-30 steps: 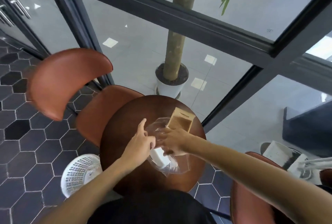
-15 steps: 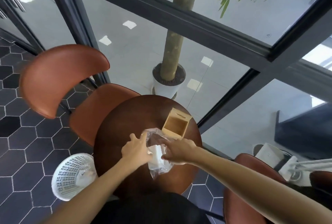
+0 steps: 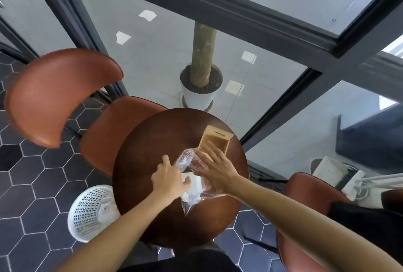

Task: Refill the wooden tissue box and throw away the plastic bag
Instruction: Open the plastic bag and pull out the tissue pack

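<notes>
On the round dark wooden table (image 3: 152, 141) stands an open wooden tissue box (image 3: 216, 142), its lid tilted up at the far side. Just in front of it lies a clear plastic bag (image 3: 189, 197) holding a white tissue pack (image 3: 194, 182). My left hand (image 3: 169, 179) grips the bag and pack from the left, index finger stretched forward. My right hand (image 3: 214, 170) lies flat with spread fingers on the bag's right side, fingertips near the box's front edge.
A white perforated waste basket (image 3: 91, 213) stands on the hexagon-tiled floor, left of the table. Brown chairs stand at the left (image 3: 58, 95) and right (image 3: 309, 206). Behind the glass wall is a potted tree (image 3: 200, 84).
The bag has settled lower on the table. My right hand has flattened and spread over it, reaching toward the box. My left hand stays on the pack.
</notes>
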